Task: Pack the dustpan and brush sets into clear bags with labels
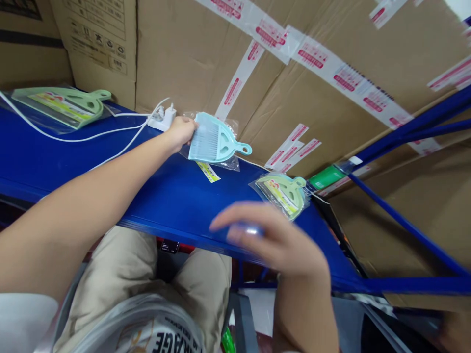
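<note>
The left hand [181, 132] reaches far out over the blue counter [172, 196], its fingers closed on the bristle end of a light blue brush-and-dustpan set [215, 142] in a clear plastic bag [230, 162]. The set lies at about 12 o'clock from the person, its handle pointing toward 3 o'clock, close against the taped cardboard boxes [294, 88] behind the counter. A yellow label [208, 172] lies on the counter just below the bag.

The right hand [272, 240] hovers blurred over the counter's near edge, fingers loosely spread and holding nothing. At its 1 o'clock, near but apart, lies a green bagged dustpan set [285, 193]. Another green set [66, 104] rests at 10 o'clock, well apart. A white charger [164, 119] with its cable [73, 138] sits just beside the left hand.
</note>
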A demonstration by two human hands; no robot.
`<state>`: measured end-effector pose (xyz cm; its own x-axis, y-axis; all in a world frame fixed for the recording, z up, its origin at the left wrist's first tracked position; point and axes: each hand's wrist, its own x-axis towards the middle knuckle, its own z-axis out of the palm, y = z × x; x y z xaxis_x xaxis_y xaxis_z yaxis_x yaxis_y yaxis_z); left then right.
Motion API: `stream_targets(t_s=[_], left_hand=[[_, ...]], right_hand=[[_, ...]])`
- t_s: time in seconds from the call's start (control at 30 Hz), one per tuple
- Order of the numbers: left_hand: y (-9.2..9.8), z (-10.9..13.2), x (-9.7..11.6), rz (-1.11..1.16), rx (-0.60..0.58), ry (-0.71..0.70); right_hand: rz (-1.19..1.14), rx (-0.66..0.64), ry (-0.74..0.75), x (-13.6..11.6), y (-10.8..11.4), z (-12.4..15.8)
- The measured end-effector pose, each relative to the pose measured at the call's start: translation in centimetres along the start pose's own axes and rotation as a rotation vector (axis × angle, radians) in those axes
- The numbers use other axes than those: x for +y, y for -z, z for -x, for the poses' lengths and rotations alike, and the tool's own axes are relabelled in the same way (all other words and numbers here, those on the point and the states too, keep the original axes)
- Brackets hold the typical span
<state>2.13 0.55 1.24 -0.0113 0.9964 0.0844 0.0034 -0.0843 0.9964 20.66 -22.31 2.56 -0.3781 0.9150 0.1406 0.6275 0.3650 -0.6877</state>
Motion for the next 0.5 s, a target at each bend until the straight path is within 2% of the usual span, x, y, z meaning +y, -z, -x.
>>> stream_targets(t_s=[0.07, 0.1, 0.17, 0.2, 0.23, 0.33, 0.4, 0.5], left_hand=[[-0.1, 0.2, 0.1, -0.003, -0.008, 0.000], [-0.2, 0.4, 0.2, -0.006, -0.013, 0.002], [-0.4, 0.7, 0.4, -0.019, -0.023, 0.009], [-0.5, 1.0, 0.5, -0.028, -0.033, 0.015], [-0.7, 1.2, 0.5, -0.039, -0.045, 0.020], [-1.2, 1.8, 0.4, -0.079, -0.085, 0.025], [-1.5, 2.0, 0.3, -0.102, -0.105, 0.024], [-1.7, 2.1, 0.0, -0.108, -0.116, 0.022]], right_hand=[[0.064, 0.417, 0.135, 1.3, 4.0, -4.4], [0.083, 0.607, 0.161, 2.6, 5.4, -6.7], [0.031, 0.870, 0.059, 5.8, 6.5, -10.5], [-0.054, 0.903, -0.035, 7.5, 6.4, -11.8], [-0.158, 0.874, -0.132, 9.0, 6.0, -12.6], [-0.447, 0.640, -0.310, 11.9, 4.1, -13.0], [-0.526, 0.604, -0.326, 12.2, 3.3, -12.6], [-0.547, 0.643, -0.337, 11.7, 3.1, -12.2]])
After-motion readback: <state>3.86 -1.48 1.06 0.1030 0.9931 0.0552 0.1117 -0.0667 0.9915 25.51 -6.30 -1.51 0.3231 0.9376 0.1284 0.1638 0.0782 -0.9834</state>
